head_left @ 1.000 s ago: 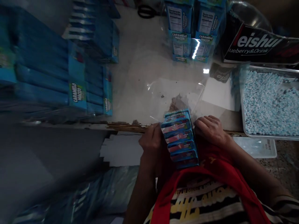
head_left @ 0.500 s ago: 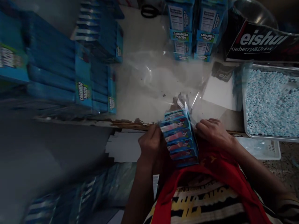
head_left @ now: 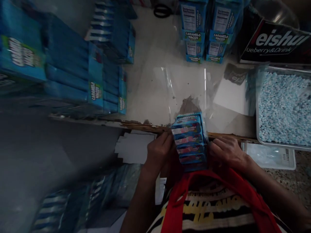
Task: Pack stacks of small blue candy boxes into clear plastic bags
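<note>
From where I stand, the person in the red apron [head_left: 174, 210] has a blue display box [head_left: 190, 142] of small packs marked "Caramelo Macizo" right at the near edge of the pale worktable [head_left: 145, 81], part of it hanging past the worn wooden lip, close against the body. The left hand [head_left: 159, 147] is bunched at the box's left side, the right hand [head_left: 225, 149] at its right, fingers curled in tight on both. Clear plastic [head_left: 205, 90] lies around the box and spreads away over the tabletop; it's too dark for me to tell whether either hand is pinching it. Off to the left stand bulky stacks of blue boxes [head_left: 70, 64], with black handles [head_left: 162, 11] lying near the far side. More blue boxes [head_left: 194, 35] stand in two columns farther back, beside a black carton [head_left: 279, 42]. To the right sits a metal tray [head_left: 258, 110] full of pale blue and white candies [head_left: 284, 110], and a white bin [head_left: 292, 158] shows beneath it.
</note>
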Tool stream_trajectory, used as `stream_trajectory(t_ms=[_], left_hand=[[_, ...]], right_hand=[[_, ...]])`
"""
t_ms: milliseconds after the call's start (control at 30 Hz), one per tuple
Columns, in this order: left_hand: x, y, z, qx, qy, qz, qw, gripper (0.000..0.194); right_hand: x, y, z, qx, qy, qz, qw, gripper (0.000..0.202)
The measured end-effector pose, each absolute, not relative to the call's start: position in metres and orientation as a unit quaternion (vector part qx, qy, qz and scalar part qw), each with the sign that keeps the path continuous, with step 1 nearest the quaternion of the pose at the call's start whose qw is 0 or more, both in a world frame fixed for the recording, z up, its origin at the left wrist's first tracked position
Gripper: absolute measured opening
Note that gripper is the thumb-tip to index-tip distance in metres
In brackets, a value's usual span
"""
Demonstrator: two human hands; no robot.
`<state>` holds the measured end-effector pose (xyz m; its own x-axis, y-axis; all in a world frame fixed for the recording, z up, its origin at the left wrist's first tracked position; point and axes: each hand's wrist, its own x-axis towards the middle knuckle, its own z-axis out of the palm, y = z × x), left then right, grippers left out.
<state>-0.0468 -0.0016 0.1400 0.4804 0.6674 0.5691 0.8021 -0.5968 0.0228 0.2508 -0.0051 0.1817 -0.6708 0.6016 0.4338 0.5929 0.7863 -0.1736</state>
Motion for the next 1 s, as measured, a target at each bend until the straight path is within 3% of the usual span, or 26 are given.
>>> stream_trajectory(t_ms=[167,467,600,667,767,933,1000], left_hand=[[-0.044,-0.024,0.135,-0.866,-0.402,-0.295,0.043,0.029],[-0.041,-0.023,0.136,-0.828,-0.504,-0.216,0.118,0.032],[-0.031,-0.032,0.138,-0.778,-0.510,-0.332,0.155,0.004],[-0.029,-0.037,0.140,-0.772,-0.476,-0.384,0.172,0.014],[-0.027,-0.042,0.143,-0.771,-0.463,-0.399,0.181,0.024],[-0.029,-0.051,0.139,-0.780,-0.466,-0.391,0.147,0.027],[-0.030,-0.056,0.135,-0.785,-0.470,-0.381,0.133,0.026]], right_hand=[[0.247,0.003,0.179,-0.334,-0.914,-0.038,0.229,0.028],[0.258,-0.008,0.167,-0.366,-0.888,-0.056,0.271,0.030],[0.253,-0.004,0.164,-0.375,-0.854,-0.072,0.354,0.011],[0.251,-0.001,0.164,-0.340,-0.855,-0.059,0.387,0.005],[0.252,0.002,0.167,-0.296,-0.871,-0.045,0.389,0.014],[0.253,0.000,0.174,-0.266,-0.883,-0.064,0.381,0.006],[0.251,-0.004,0.176,-0.258,-0.889,-0.064,0.373,0.011]])
